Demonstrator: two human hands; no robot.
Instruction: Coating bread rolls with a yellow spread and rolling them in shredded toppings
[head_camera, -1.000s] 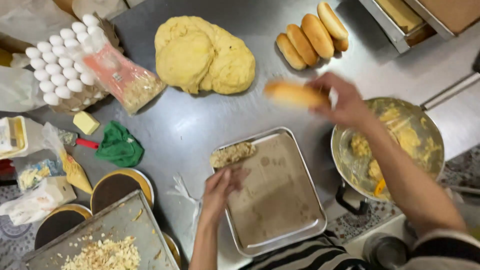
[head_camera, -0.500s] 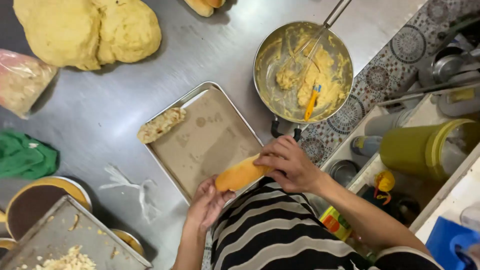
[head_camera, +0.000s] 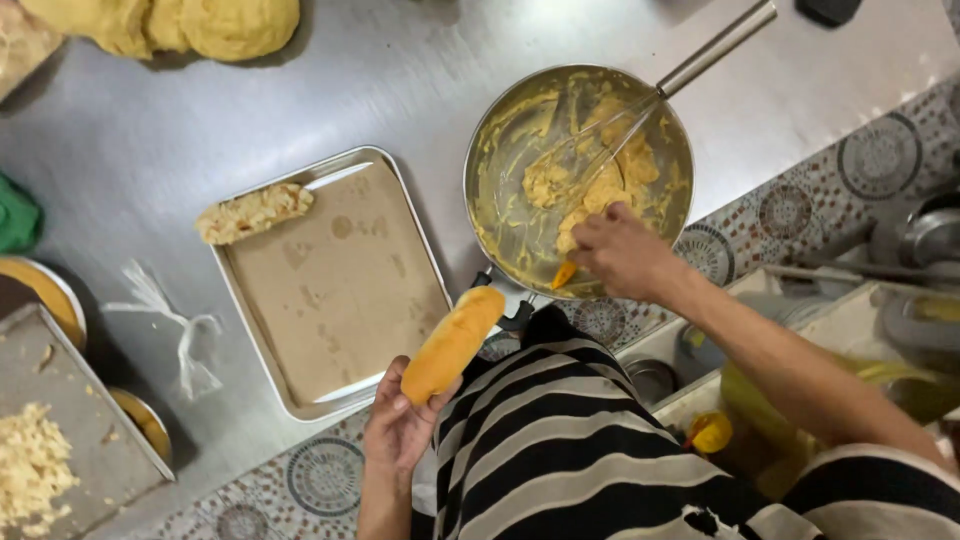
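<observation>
a: two hands, each busy. the left hand (head_camera: 400, 425) cups a golden oblong bread roll (head_camera: 452, 343) from below, fingers curled round its lower end, the roll tilting up toward the pan.

b: and the right hand (head_camera: 622, 250)?

a: it reaches into the round metal pan of yellow creamy filling (head_camera: 510, 180), fingers pinched shut on a small orange-handled utensil (head_camera: 563, 274) at the near rim. how much of the utensil lies in the filling, i cannot tell.

b: where does the pan sit?

a: on the grey steel desk (head_camera: 400, 90), at its near edge, with a wire whisk with a steel handle (head_camera: 640, 105) resting in it, handle pointing away to the right.

b: beside it?

a: a rectangular metal tray lined with brown paper (head_camera: 335, 290), just left of the pan. one crumb-coated roll (head_camera: 254, 213) lies at its far left corner. the held roll hovers just past the tray's near right corner, above the person's black-and-white striped shirt (head_camera: 560, 440).

b: further off?

a: yellow dough mounds (head_camera: 200, 25) at the far left.
</observation>
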